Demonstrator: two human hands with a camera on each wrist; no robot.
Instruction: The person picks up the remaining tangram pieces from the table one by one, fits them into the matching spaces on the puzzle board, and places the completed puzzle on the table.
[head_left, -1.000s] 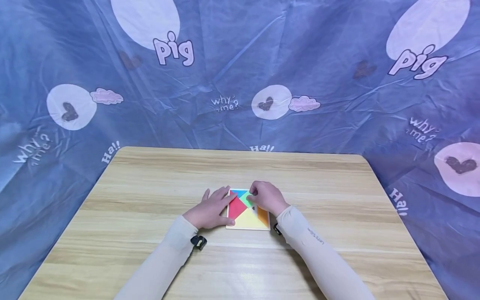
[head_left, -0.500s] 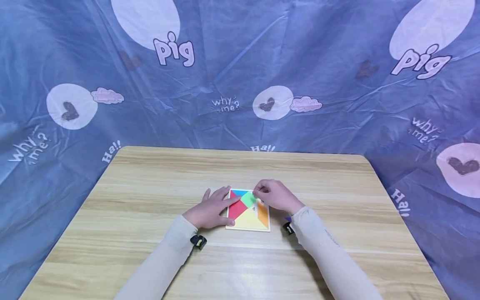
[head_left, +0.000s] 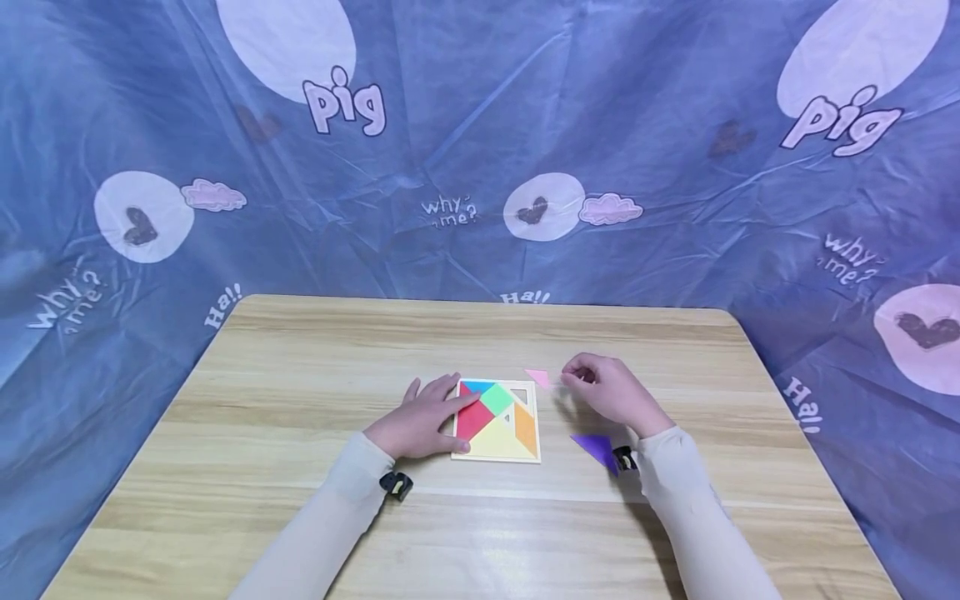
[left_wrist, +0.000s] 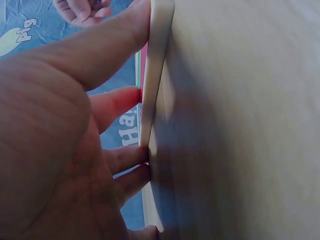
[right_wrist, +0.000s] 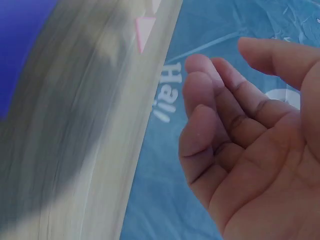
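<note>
My left hand lies across the left side of a square tangram board, fingers extended. Its index finger reaches over the red piece, and its thumb presses at the near left corner. Blue, green, pale yellow and orange pieces also lie in the board. Right of the board, my right hand hovers with nothing in it, its fingers loosely bent and the thumb apart from them. Near its fingertips a small pink triangle lies on the table.
A purple triangle lies on the table below the right wrist, partly covered by a black wrist strap. Behind the table's far edge hangs a blue printed cloth.
My right hand has moved off the board to the right. The pink triangle beside the far right corner and the purple triangle have come into view. My left hand has stayed in place.
</note>
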